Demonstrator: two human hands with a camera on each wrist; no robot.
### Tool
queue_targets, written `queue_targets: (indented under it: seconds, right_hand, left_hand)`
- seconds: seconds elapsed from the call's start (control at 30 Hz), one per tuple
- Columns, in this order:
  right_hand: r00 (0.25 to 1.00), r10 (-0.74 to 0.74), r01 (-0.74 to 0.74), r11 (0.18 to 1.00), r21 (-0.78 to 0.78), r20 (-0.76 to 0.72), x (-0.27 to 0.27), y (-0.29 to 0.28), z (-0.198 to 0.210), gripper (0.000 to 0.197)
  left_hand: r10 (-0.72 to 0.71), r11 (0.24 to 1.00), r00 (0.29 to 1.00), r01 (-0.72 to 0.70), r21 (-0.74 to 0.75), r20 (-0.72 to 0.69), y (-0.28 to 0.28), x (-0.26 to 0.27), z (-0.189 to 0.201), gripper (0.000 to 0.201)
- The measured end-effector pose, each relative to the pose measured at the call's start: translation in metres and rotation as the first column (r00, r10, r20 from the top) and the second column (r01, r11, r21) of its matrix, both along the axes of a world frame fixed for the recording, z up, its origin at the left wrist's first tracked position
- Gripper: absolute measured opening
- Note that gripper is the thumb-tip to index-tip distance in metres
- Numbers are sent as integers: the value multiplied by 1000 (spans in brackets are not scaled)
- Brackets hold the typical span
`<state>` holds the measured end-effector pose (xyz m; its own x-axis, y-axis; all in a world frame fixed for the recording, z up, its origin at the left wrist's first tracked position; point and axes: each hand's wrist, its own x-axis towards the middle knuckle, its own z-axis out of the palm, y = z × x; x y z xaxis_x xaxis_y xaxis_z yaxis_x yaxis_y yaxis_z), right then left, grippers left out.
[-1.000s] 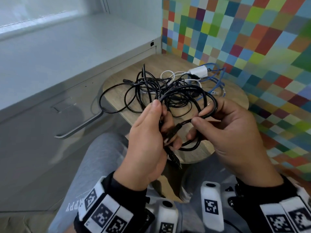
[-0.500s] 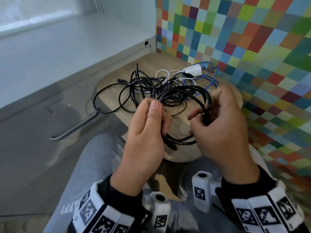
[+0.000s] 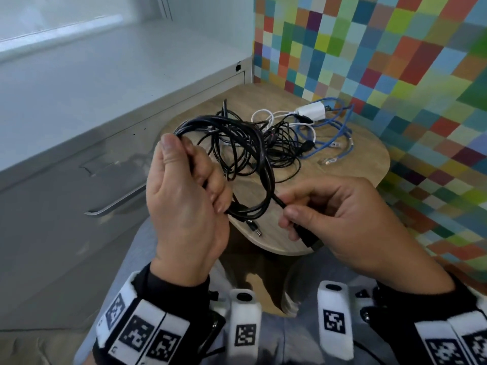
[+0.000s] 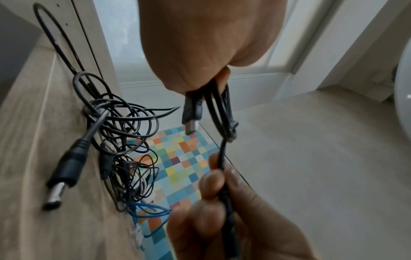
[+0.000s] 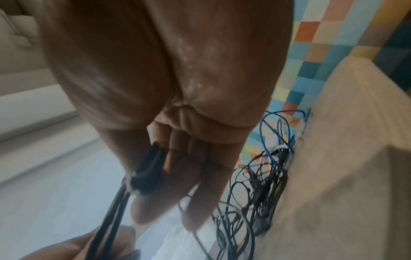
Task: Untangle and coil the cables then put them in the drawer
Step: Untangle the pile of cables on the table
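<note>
My left hand (image 3: 208, 188) grips a coil of black cable (image 3: 259, 154) above the front of the round wooden table (image 3: 369, 164). A USB plug (image 4: 191, 114) sticks out below the left hand (image 4: 211, 52). My right hand (image 3: 290, 214) pinches the coil's loose tail and holds a black strap-like piece (image 3: 309, 239). In the right wrist view that dark piece (image 5: 149, 168) lies against the right hand's fingers (image 5: 195, 184). A black barrel plug (image 3: 254, 229) lies near the table's front edge. A tangle of thin black cables (image 3: 279, 148), a white cable (image 3: 261, 114) and a blue network cable (image 3: 334, 138) sit behind.
A white adapter (image 3: 312, 113) lies at the back of the table by the coloured tile wall (image 3: 395, 61). On the left stands a grey cabinet with a shut drawer and its metal handle (image 3: 116, 206). My grey-trousered legs are below the table.
The left hand has lifted and turned the black coil. The right hand left the coil's right side and dropped to pinch the tail near the table's front edge.
</note>
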<state>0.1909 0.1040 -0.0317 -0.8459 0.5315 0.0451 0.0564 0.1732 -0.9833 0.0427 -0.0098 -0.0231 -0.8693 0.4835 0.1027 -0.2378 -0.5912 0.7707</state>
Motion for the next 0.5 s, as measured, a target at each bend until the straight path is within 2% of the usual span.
queue_targets:
  seconds: [0.13, 0.2, 0.27, 0.37, 0.5]
  right_hand:
    - [982, 91, -117, 981, 152, 166, 0, 7, 1, 21]
    - [977, 116, -141, 981, 130, 179, -1, 7, -1, 16]
    - [990, 98, -99, 995, 0, 101, -1, 5, -5, 4]
    - [998, 62, -64, 990, -122, -22, -1, 3, -10, 23]
    - [974, 172, -206, 943, -263, -144, 1, 2, -11, 43]
  left_hand:
    - [34, 999, 999, -34, 8, 18, 2, -1, 0, 36]
    - [-3, 1000, 999, 3, 2, 32, 3, -1, -4, 35]
    - [-52, 999, 998, 52, -10, 42, 6, 1, -8, 35]
    - [-76, 996, 996, 77, -32, 39, 11, 8, -12, 34]
    - [-78, 996, 996, 80, -43, 41, 14, 10, -13, 33]
